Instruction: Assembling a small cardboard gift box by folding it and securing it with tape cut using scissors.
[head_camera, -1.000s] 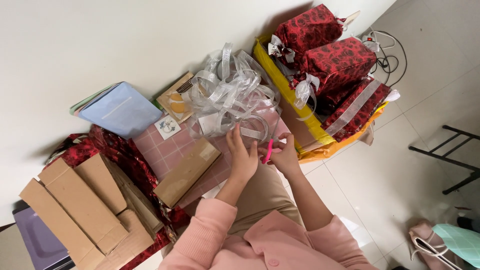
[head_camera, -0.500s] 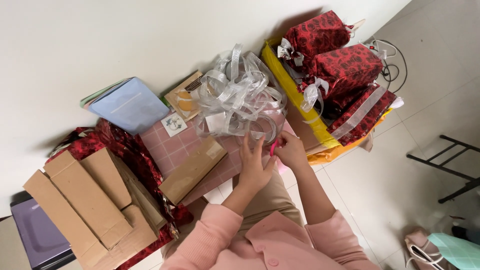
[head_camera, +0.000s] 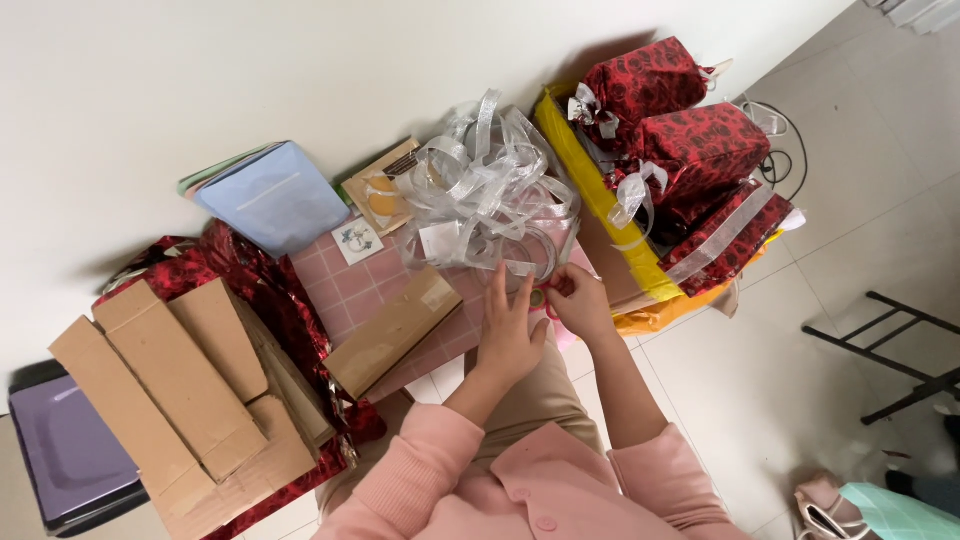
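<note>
Both hands, left hand and right hand, pinched on glossy, crinkled silver ribbon beside flat cardboard.

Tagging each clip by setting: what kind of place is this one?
Probably a room at home used for gift wrapping: pale tiled floor, parcels wrapped in red patterned paper, a tangle of silver ribbon and flattened brown cardboard boxes against a plain white wall.

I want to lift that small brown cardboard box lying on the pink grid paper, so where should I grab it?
Grip the cardboard box across its narrow width near the middle, coming from above. It lies flat and long with its top face bare, and its right end sits close to the left hand.
</note>
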